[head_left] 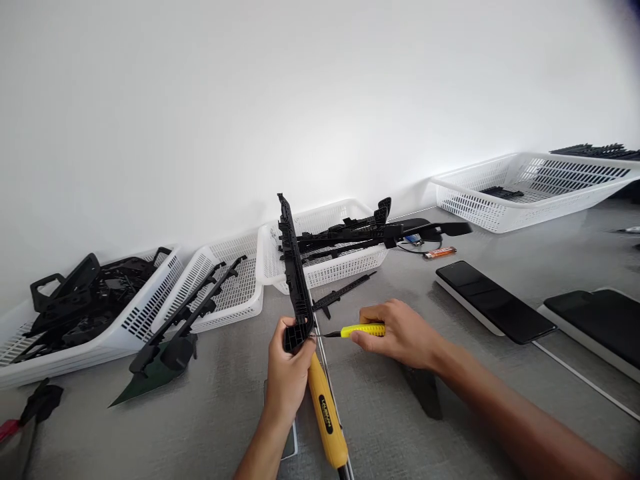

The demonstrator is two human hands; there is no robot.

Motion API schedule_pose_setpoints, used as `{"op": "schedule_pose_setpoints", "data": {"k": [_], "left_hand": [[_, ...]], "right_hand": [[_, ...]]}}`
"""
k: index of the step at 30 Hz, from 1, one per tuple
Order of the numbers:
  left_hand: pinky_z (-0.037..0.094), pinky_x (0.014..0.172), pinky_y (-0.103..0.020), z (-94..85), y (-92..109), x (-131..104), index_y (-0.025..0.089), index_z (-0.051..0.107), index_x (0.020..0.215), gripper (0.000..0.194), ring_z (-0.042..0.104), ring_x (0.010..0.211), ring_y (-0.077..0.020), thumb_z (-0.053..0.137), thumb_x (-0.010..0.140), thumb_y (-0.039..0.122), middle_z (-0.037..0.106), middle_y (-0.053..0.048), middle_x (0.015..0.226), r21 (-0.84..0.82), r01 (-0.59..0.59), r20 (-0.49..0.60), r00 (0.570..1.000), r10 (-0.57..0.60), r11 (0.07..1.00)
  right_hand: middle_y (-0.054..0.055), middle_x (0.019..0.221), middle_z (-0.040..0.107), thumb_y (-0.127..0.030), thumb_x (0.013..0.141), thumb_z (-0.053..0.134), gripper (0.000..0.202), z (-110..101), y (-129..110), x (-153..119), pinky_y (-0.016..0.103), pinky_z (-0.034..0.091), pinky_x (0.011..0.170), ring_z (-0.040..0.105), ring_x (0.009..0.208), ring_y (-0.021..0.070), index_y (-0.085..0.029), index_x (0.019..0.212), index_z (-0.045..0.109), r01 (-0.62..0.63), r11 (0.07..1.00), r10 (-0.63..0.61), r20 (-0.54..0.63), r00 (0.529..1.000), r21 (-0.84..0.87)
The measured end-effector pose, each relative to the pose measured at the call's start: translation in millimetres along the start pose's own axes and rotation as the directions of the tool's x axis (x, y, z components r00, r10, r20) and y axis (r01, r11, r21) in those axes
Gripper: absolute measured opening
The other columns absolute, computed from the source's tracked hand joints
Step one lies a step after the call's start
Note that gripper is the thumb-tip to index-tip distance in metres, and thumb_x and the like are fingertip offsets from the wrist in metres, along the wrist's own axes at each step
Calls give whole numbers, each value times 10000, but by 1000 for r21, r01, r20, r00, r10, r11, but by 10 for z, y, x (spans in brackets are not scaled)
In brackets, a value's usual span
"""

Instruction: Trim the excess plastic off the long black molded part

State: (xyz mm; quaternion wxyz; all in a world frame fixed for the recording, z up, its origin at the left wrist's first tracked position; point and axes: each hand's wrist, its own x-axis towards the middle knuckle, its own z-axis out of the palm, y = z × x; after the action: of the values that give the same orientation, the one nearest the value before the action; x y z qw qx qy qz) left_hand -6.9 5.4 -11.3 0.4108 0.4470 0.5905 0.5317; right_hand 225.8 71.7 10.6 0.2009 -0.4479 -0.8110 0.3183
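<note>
White, plain wall behind; grey, fabric-textured desk below. Landmark: middle white perforated plastic basket, loaded with long black moulded parts.

Principal item: long, narrow black plastic trim piece, with gridded lower end and small projections along one edge. Position: held up in front of the middle basket, toward its left side, tilted slightly.

Left hand: thumb and fingers pinched on the gridded lower end, nearer than the basket. Right hand: closed around a slim-tipped hand tool with bright yellow ridged handle, nearer than the basket, tip aimed at that same lower end. Contact between tip and plastic: too small to tell.

Handling, by judgement: light for its length, fairly stiff, slightly springy lengthwise; smooth faces possibly slippery, thin projections easily snapped. Best hold: the broad gridded end, fingertips clear of the tool's line; second support midway along the spine.

Also present, relative to the middle basket:
- Amber-yellow round tool handle with black label: nearer, beside the left hand; held or resting, unclear.
- Small black toothed plastic strip: just in front.
- Second white perforated basket with slender black strips: just left.
- Orange printed packet: right.
- Black-screened phone: farther right, nearer.
</note>
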Motion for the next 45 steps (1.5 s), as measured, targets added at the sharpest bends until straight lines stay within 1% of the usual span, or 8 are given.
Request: {"op": "schedule_pose_setpoints", "data": {"k": [6, 11, 17, 21, 26, 30, 35, 45], "left_hand": [[417, 551, -210, 0, 14, 2, 253, 551, 923, 349, 491, 575, -115, 803, 866, 488, 543, 63, 718, 14, -15, -6, 1000, 15, 1000], [426, 568, -214, 6, 31, 7, 250, 553, 904, 337, 502, 589, -118, 813, 851, 456, 554, 59, 720, 7, -29, -26, 999, 29, 1000], [435, 583, -223, 5, 45, 12, 250, 567, 915, 332, 510, 600, -122, 814, 850, 463, 568, 55, 731, 15, -34, -30, 999, 35, 999], [432, 585, -225, 4, 44, 12, 249, 560, 895, 332, 505, 595, -123, 818, 843, 451, 554, 59, 712, 13, -37, -36, 999, 38, 999], [412, 572, -222, 8, 50, 15, 250, 567, 900, 327, 477, 577, -115, 823, 836, 444, 530, 68, 700, 9, -25, -32, 999, 25, 1000], [355, 532, -204, 1, 68, 15, 250, 552, 911, 339, 404, 552, -96, 826, 826, 431, 491, 84, 687, -16, 21, -18, 1000, -21, 1000], [312, 511, -192, -15, 86, 5, 242, 543, 944, 339, 319, 548, -81, 805, 850, 437, 429, 104, 660, -51, 46, 1, 999, -46, 998], [295, 505, -188, 3, 89, 15, 240, 543, 972, 360, 302, 544, -73, 817, 829, 424, 405, 117, 647, -83, 53, -2, 999, -53, 995]], "right_hand": [[-38, 616, 347, -650, 952, 574, 550, 12, 15, 1, 310, 208, 579, 312, 579, 111, -209, 670, 406, 18, 1000, -17, -65, 998, 18], [-38, 619, 371, -617, 937, 600, 527, 25, 23, -1, 316, 205, 584, 322, 585, 110, -210, 661, 411, 31, 999, -31, -7, 999, 7], [-40, 618, 352, -671, 953, 567, 564, 26, 13, -2, 311, 205, 577, 317, 582, 111, -207, 673, 410, 8, 1000, -7, -60, 998, 17], [-39, 621, 371, -631, 937, 597, 539, 25, 11, 1, 305, 202, 580, 316, 587, 108, -203, 666, 413, 23, 999, -23, 2, 1000, 26], [-41, 608, 355, -645, 943, 584, 535, 15, 13, 3, 305, 203, 581, 313, 579, 109, -206, 680, 426, 6, 1000, -6, -45, 999, -12], [-41, 607, 358, -637, 921, 607, 532, 24, 7, -1, 304, 200, 573, 298, 570, 107, -205, 670, 424, 2, 1000, -3, -26, 1000, -31], [-34, 603, 408, -672, 925, 581, 511, 33, -7, -9, 303, 208, 588, 328, 571, 115, -211, 714, 513, 12, 999, -14, -61, 998, -46], [-45, 591, 346, -623, 891, 610, 471, 21, -17, -8, 310, 211, 588, 291, 563, 112, -214, 692, 488, -2, 999, -2, -76, 997, -53]]}}
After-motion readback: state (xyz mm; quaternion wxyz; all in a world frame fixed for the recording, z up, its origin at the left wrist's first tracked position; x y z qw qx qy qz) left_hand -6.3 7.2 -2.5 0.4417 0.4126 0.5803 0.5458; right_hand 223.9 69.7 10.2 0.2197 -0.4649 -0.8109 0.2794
